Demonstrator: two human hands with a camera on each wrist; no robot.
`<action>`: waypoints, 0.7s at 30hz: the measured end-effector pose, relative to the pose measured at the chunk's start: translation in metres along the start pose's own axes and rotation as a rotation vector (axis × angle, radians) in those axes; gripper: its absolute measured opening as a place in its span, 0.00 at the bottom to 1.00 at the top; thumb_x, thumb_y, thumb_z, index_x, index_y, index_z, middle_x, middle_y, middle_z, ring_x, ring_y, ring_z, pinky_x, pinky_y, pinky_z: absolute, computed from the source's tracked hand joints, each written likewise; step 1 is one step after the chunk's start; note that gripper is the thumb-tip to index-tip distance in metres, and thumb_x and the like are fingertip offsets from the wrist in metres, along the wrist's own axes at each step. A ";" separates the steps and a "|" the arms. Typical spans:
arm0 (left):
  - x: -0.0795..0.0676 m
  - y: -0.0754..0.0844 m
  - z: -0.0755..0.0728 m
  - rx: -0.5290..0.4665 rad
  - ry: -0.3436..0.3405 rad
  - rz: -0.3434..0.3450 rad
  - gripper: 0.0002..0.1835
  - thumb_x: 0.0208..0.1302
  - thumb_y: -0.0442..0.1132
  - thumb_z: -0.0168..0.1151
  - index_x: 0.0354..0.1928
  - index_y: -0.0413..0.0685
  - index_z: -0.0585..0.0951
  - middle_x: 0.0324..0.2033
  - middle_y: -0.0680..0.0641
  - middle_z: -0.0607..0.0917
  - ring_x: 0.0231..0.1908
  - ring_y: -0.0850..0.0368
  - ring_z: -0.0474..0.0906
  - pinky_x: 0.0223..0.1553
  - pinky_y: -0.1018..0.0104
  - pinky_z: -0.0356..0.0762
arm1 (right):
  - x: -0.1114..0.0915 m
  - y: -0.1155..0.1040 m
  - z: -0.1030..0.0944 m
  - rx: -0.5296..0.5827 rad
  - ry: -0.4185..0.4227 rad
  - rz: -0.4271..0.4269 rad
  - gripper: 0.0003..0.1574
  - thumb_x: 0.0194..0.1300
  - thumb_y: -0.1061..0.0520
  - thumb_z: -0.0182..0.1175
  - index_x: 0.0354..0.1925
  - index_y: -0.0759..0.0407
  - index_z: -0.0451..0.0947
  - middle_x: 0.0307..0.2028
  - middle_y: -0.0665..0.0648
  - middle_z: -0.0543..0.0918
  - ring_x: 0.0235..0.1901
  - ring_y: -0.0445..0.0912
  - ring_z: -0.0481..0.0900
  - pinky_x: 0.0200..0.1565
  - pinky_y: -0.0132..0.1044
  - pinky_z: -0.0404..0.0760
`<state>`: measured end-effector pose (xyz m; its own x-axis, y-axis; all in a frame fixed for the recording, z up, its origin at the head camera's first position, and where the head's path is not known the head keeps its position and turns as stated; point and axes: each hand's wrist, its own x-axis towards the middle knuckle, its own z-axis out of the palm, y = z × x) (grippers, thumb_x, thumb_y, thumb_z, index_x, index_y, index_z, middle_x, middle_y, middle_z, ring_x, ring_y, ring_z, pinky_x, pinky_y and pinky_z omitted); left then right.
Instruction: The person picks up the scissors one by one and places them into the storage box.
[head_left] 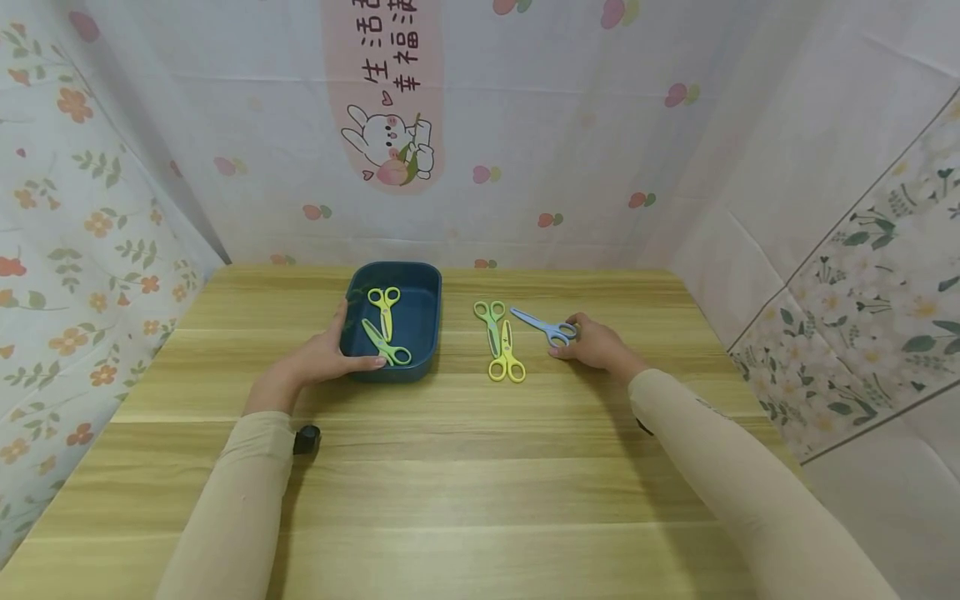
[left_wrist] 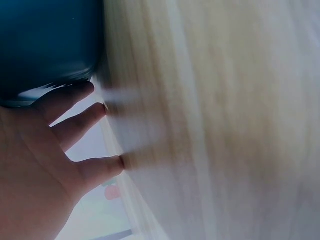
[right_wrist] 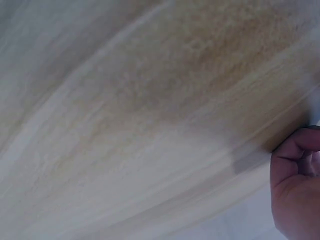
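Scissors, blue (head_left: 546, 326), lie on the table (head_left: 465, 467) right of the tray (head_left: 420, 333); right hand (head_left: 596, 343) pinches their handle. Left hand (head_left: 324, 357) grips the tray's near-left rim. Advice: lift by the handle loops, blades shut, clear the tray wall before lowering.

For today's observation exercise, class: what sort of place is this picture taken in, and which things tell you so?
Probably a small makeshift tabletop booth, not a real room: a wooden table is walled in by hanging printed cloths, and only a blue tray and child-style scissors are laid out.
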<state>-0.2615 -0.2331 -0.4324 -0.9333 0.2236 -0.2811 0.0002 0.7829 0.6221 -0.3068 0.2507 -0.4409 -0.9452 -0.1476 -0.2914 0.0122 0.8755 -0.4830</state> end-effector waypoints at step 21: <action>0.000 -0.002 -0.001 0.005 -0.014 0.010 0.79 0.58 0.76 0.69 0.83 0.52 0.19 0.82 0.22 0.46 0.81 0.21 0.51 0.78 0.28 0.57 | -0.002 0.004 -0.004 -0.047 -0.022 -0.079 0.51 0.79 0.38 0.59 0.77 0.75 0.58 0.67 0.77 0.76 0.64 0.63 0.76 0.68 0.61 0.75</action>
<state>-0.2614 -0.2352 -0.4332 -0.9281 0.2396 -0.2850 0.0114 0.7834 0.6214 -0.3065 0.2561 -0.4386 -0.9352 -0.2268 -0.2721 -0.0779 0.8811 -0.4665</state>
